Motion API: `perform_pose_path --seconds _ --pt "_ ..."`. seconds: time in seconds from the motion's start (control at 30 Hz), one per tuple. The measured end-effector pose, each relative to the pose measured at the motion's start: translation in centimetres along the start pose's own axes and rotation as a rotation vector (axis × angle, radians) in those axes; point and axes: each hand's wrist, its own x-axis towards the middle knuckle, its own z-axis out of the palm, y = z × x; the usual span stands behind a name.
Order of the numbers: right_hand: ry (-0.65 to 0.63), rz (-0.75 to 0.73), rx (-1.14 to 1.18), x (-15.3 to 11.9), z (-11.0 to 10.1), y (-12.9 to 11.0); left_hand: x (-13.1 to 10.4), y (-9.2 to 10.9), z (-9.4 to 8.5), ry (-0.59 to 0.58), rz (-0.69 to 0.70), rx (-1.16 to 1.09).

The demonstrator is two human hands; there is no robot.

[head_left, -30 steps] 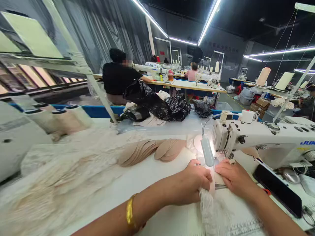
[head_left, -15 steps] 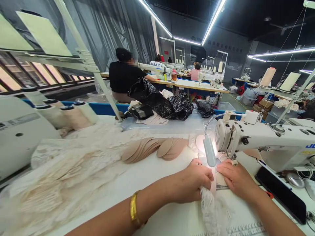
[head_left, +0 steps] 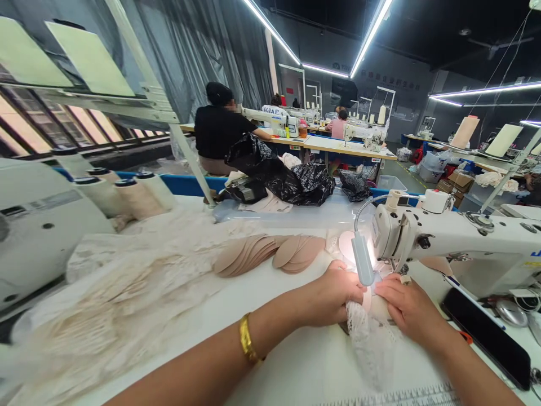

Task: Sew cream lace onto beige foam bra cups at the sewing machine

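Note:
A white sewing machine (head_left: 439,231) stands at the right, its needle area lit by a small grey lamp (head_left: 362,260). Just left of the needle, my left hand (head_left: 340,293) is closed on white lace fabric (head_left: 366,338), which hangs toward me over the table. My right hand (head_left: 401,299) lies with fingers stretched flat on the pale fabric beside the presser foot. Between the hands shows a pale pink pad (head_left: 367,299), partly covered by the lamp and fingers. Two fanned stacks of beige oval pads (head_left: 247,256) lie to the left of my left hand.
Cream lace cloth (head_left: 127,299) spreads over the left of the table. Thread cones (head_left: 141,198) stand behind it. A black phone (head_left: 486,335) lies right of my right hand. A ruler (head_left: 393,396) runs along the front. Beyond black plastic bags (head_left: 287,177), a co-worker (head_left: 220,135) sits.
My left hand has moved slightly up toward the needle, drawing the lace with it. The right hand stays flat by the presser foot. The whole view has shifted a little.

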Motion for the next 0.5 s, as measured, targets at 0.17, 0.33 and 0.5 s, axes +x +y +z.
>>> perform_pose_path --seconds 0.17,0.33,0.5 --pt "-0.006 -0.053 0.113 0.0 -0.6 -0.5 0.0 -0.5 0.9 0.051 -0.008 -0.006" --pt "-0.054 -0.211 0.260 0.3 -1.7 -1.9 -0.2 -0.5 1.7 0.110 0.121 0.094" --pt "-0.053 -0.227 0.242 0.4 -2.0 -2.5 -0.1 -0.6 1.6 0.140 0.182 0.169"
